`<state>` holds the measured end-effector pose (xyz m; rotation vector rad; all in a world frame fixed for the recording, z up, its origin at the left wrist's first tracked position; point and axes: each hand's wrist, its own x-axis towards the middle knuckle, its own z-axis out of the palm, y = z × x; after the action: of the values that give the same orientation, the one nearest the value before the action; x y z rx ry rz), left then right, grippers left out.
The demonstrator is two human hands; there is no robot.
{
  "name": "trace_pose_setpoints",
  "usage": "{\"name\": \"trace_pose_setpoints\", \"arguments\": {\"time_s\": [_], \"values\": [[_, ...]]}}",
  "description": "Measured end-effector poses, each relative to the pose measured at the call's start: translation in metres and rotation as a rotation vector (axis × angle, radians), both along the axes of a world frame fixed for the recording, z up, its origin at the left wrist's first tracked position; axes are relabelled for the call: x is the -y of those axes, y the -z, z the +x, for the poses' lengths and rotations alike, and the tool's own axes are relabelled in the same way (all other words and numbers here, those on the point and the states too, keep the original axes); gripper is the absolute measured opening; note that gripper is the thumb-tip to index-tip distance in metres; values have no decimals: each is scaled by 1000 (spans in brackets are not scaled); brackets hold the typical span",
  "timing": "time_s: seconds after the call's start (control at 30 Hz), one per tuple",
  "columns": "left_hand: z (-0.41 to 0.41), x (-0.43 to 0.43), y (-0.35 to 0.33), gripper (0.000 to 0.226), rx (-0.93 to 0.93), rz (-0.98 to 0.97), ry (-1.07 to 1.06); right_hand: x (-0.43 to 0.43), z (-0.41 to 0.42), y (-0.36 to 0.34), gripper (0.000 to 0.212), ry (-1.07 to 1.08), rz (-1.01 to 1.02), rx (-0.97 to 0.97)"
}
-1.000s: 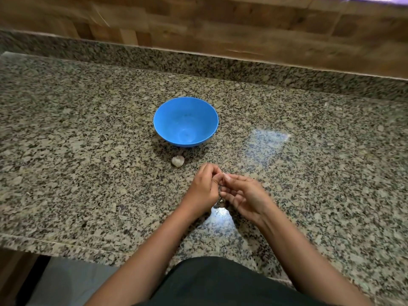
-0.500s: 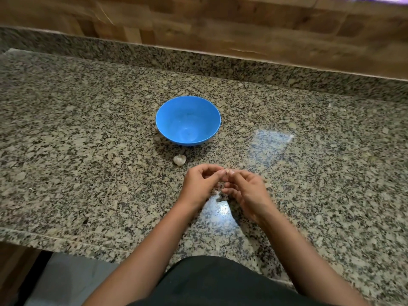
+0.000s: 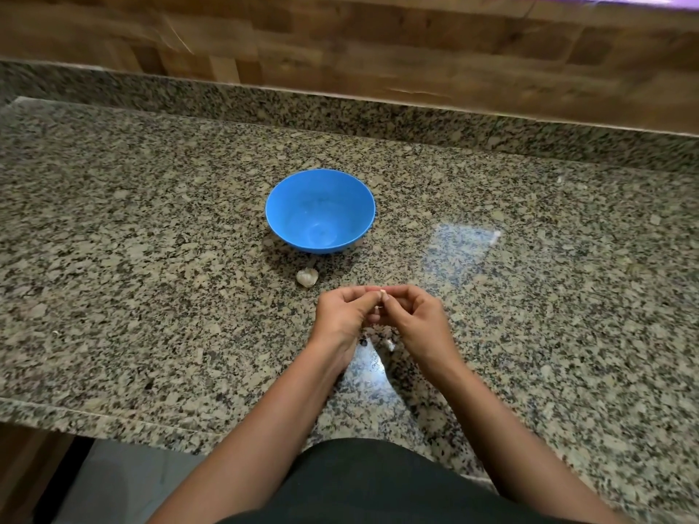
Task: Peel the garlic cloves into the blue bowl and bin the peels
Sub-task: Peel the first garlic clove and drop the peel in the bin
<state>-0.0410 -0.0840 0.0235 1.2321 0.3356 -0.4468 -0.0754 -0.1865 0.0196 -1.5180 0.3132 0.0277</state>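
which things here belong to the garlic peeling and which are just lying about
Job: blue bowl, empty; garlic piece just in front of it; garlic clove pinched between left hand and right hand; pale scrap, likely peel, below the hands.
Just there: granite counter; wooden wall behind it. No bin shows.

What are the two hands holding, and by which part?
A garlic clove, pinched between fingertips of the left hand and right hand; which part is hidden.

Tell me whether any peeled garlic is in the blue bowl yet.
No, the blue bowl shows only its bare inside; the left hand and right hand pinch one garlic clove short of it.
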Motion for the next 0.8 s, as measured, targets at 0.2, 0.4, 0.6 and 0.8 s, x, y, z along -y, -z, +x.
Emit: {"name": "trace_pose_setpoints", "arguments": {"time_s": [0.2,0.4,0.6,0.8], "values": [[0,-2,3,8,-74,-34,-4,4,-1,4,10,-14,-92,18],[4,-9,14,6,42,259,61,10,5,-1,11,124,189,-27],[5,-13,19,13,157,306,244,15,6,0,10,174,440,-168],[2,-7,18,3,185,237,136,11,5,-4,8,118,439,-186]]}}
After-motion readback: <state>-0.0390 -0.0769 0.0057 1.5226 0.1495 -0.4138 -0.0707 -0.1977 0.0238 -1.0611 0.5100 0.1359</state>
